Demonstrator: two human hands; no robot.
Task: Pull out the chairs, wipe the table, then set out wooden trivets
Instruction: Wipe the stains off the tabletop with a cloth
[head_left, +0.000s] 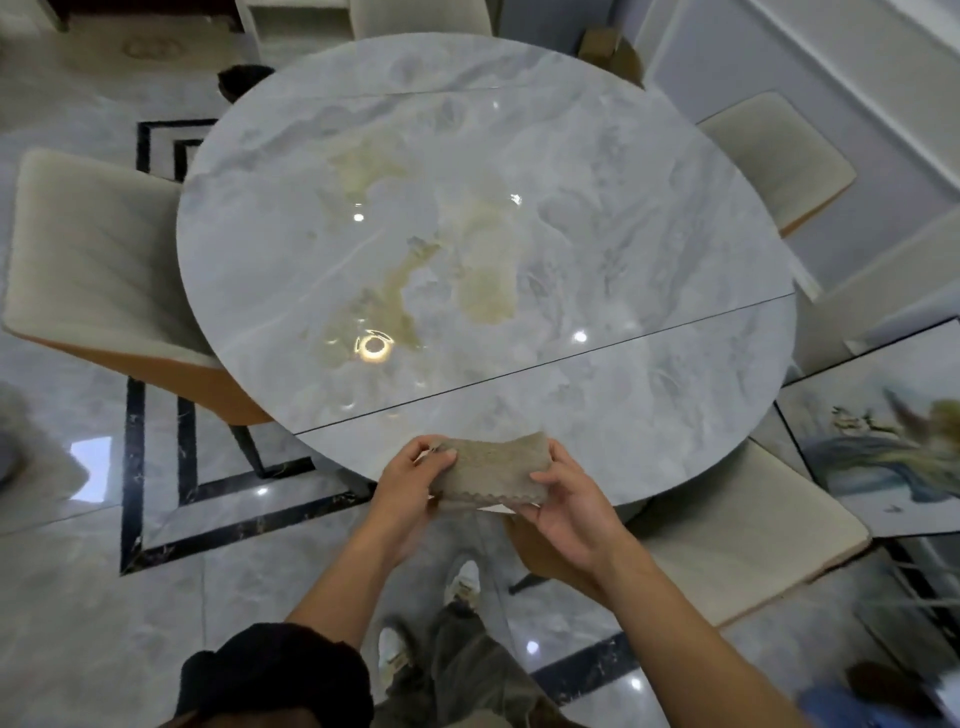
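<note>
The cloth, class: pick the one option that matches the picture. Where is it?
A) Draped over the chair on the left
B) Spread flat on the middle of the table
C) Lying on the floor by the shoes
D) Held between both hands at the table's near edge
D: the left hand and the right hand each grip one end of the cloth, at the near edge of the table.

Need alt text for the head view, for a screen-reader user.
The left hand and right hand grip the two ends of a folded beige cloth at the near edge of a round grey marble table. Cream chairs stand around it on a glossy tiled floor.
</note>
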